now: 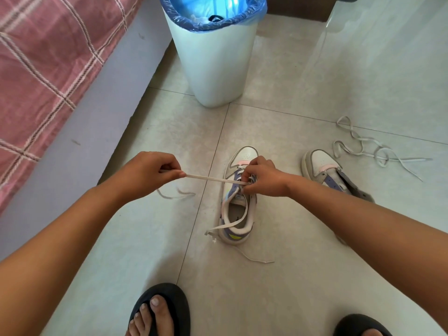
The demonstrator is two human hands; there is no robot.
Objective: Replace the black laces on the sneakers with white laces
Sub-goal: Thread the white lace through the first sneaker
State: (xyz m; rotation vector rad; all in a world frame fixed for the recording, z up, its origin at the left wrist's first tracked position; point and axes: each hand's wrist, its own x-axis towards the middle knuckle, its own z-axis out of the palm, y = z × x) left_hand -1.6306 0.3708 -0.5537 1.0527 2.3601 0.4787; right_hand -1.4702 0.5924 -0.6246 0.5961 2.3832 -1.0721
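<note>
A white and purple sneaker (pixel 238 214) stands on the floor tiles, toe pointing away. My left hand (pixel 150 173) pinches a white lace (pixel 208 178) and holds it taut out to the left of the shoe. My right hand (pixel 263 177) rests on the sneaker's eyelet area, fingers pinching the lace there. The lace's other end (pixel 230 223) trails over the heel onto the floor. A second sneaker (pixel 324 170) without laces stands to the right, partly hidden by my right forearm. A loose white lace (pixel 363 147) lies beyond it.
A white bin (pixel 215 66) with a blue liner stands behind the shoes; something black lies inside it. A bed with a pink checked cover (pixel 48 69) runs along the left. My feet in black sandals (pixel 160 311) are at the bottom edge.
</note>
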